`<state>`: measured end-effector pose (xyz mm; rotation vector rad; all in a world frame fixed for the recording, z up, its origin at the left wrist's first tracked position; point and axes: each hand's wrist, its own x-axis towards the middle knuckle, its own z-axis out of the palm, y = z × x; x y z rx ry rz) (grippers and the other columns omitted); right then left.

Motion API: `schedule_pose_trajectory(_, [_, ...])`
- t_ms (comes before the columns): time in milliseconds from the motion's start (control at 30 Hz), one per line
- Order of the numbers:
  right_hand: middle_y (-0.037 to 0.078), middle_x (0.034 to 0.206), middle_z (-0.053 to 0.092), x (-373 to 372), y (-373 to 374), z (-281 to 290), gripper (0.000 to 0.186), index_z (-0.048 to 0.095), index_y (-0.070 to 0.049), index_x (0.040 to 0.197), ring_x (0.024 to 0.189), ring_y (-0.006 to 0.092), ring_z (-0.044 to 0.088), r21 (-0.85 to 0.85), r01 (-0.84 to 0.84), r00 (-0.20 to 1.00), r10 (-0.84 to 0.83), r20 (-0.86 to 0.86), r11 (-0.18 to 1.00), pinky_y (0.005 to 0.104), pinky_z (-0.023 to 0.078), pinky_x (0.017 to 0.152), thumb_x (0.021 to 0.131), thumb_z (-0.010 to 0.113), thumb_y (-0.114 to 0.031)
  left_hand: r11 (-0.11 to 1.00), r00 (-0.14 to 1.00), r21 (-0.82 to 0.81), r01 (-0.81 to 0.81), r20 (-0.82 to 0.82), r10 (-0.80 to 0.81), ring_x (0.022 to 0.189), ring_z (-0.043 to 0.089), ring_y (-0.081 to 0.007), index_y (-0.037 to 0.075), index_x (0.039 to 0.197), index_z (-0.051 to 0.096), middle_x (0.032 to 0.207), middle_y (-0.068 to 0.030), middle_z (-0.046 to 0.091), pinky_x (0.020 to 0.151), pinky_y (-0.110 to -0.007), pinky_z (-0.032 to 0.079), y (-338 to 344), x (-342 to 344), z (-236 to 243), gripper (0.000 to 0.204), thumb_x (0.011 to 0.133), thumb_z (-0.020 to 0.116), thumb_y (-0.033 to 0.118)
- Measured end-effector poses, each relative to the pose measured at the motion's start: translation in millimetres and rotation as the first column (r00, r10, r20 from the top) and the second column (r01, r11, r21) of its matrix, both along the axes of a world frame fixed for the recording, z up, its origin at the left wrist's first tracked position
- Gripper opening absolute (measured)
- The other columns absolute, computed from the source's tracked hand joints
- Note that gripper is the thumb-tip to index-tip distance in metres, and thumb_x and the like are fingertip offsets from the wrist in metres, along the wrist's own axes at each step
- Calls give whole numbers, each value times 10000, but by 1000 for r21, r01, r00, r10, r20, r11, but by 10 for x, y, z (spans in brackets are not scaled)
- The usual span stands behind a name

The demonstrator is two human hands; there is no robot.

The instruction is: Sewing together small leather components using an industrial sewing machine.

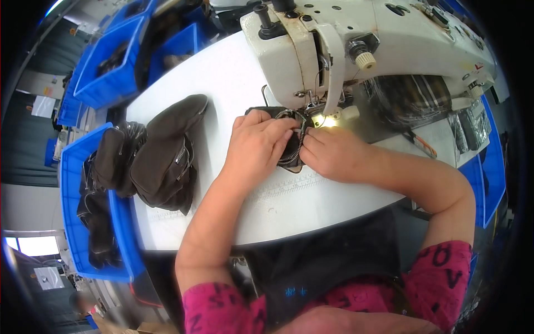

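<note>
Closed on the dark zippered piece [290, 150] are the fingers of my left hand [253, 142] and my right hand [334, 151], one at each side of the curved zipper. The piece lies on the white table [317, 203], just before the needle area of the sewing machine [292, 61]. Toward me, past the printed ruler [286, 187], bare surface runs until the curved front edge. On the left, dark pouches [161, 172] reach the table's side edge, where a blue bin [119, 222] stands; some free room separates them from my left forearm. On the right, an orange-handled tool [425, 146] lies near my other forearm.
</note>
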<state>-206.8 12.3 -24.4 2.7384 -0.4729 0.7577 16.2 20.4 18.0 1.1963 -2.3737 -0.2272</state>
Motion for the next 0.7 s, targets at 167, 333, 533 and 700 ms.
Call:
schedule_pose_trajectory(167, [100, 840, 637, -54, -4, -17, 106, 610, -55, 820, 817, 241, 643, -5, -22, 1000, 23, 17, 1000, 341, 529, 720, 758, 640, -136, 990, 990, 35, 139, -9, -139, 877, 538, -300, 96, 858, 682, 912, -60, 659, 834, -403, 436, -5, 23, 5, 91, 864, 718, 180])
schedule_pose_trajectory(333, [76, 831, 640, -37, -26, -44, 108, 610, -61, 819, 805, 222, 646, 21, -19, 996, 17, 85, 1000, 336, 524, 707, 755, 646, -139, 979, 981, -196, 56, -170, -90, 931, 599, -298, 95, 896, 589, 988, -55, 695, 798, -390, 477, 57, -60, 110, 229, 722, 682, -22])
schedule_pose_trajectory(533, [48, 811, 625, -74, -34, -18, 106, 620, -78, 826, 815, 204, 635, 79, -29, 998, 24, 57, 996, 327, 505, 686, 755, 658, -146, 990, 989, 137, 17, -145, 3, 787, 647, -277, 92, 1115, 599, 940, -33, 693, 665, -392, 526, 172, -139, 62, 377, 761, 682, -8])
schedule_pose_trajectory(700, [38, 820, 622, -148, -42, -31, 92, 631, -86, 846, 825, 194, 627, 120, -24, 998, 17, 59, 992, 336, 496, 717, 778, 662, -141, 939, 999, 342, -24, -38, 39, 890, 629, -178, 65, 1304, 574, 949, -56, 683, 850, -285, 492, 167, -202, 128, 464, 858, 648, -37])
